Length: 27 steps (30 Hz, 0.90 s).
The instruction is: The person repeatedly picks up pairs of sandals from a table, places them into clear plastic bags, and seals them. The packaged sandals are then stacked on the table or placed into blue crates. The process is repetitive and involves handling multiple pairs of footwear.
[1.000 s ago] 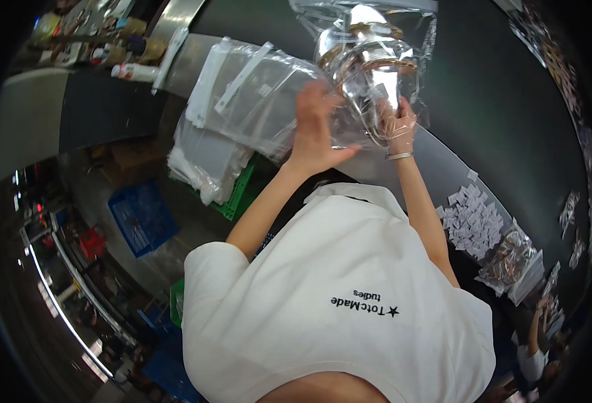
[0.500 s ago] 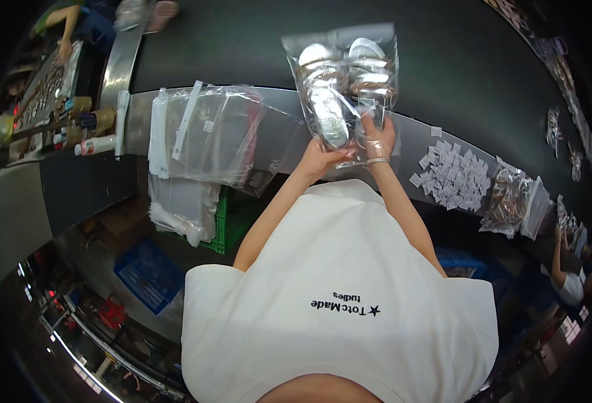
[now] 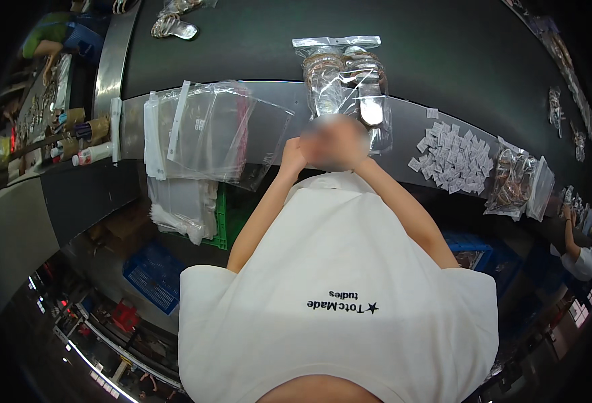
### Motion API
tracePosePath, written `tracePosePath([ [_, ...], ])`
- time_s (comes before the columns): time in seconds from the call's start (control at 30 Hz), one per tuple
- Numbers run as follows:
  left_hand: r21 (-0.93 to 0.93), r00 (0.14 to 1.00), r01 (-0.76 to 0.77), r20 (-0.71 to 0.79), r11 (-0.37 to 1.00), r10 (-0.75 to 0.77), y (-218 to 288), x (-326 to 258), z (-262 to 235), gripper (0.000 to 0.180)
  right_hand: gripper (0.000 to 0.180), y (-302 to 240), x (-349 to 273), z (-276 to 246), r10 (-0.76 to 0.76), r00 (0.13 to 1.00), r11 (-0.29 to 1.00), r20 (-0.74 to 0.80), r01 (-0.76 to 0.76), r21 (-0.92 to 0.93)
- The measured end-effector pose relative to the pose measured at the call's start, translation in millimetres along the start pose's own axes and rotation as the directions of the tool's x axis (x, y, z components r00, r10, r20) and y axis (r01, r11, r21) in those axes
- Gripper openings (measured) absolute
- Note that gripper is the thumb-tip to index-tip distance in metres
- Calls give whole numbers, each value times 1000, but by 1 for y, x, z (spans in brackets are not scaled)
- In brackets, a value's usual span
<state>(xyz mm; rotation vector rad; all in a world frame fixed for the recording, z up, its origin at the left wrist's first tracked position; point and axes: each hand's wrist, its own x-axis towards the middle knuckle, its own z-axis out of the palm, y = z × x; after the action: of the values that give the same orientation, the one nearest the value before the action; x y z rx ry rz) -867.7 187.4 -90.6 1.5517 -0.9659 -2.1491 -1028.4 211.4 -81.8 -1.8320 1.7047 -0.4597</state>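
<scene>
A clear plastic bag with a pair of sandals (image 3: 341,80) inside lies flat across the grey ledge (image 3: 403,117) and the edge of the dark belt (image 3: 242,47). My left hand (image 3: 304,153) and my right hand (image 3: 351,142) are pressed close together at the bag's near end and grip it there. The hands are blurred, so the fingers cannot be made out. Both forearms come up from my white shirt and meet at the bag.
A stack of empty clear bags (image 3: 202,131) lies left of my hands, with more hanging below. Small white packets (image 3: 453,158) and another bagged pair (image 3: 514,181) lie to the right. Green crate (image 3: 232,211) and blue crate (image 3: 155,275) stand below. A co-worker's arm (image 3: 578,255) is at the right.
The bag was held up in the air before; now it lies down on the ledge and belt. My hands have come together at its near end.
</scene>
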Motion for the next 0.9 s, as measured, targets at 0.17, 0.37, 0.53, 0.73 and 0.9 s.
tracePosePath([
  [0.17,-82,1000,18,-20,997,-20,8,-9,-4,27,16,-23,3,6,-323,941,943,104,329,-48],
  [0.37,-39,996,-26,-84,999,23,17,-13,-2,29,17,-22,-25,-14,-133,991,991,4,133,-12],
  [0.53,184,995,-82,-44,980,91,7,-6,-17,31,15,-39,-1,11,-160,987,985,-32,158,-66],
  [0.73,11,996,-70,-56,997,70,13,-12,-19,32,15,-11,-76,-25,-145,988,989,51,146,-24],
  [0.9,39,998,-45,-32,998,47,7,-12,-18,31,18,-38,-32,-28,-55,974,998,-222,58,8],
])
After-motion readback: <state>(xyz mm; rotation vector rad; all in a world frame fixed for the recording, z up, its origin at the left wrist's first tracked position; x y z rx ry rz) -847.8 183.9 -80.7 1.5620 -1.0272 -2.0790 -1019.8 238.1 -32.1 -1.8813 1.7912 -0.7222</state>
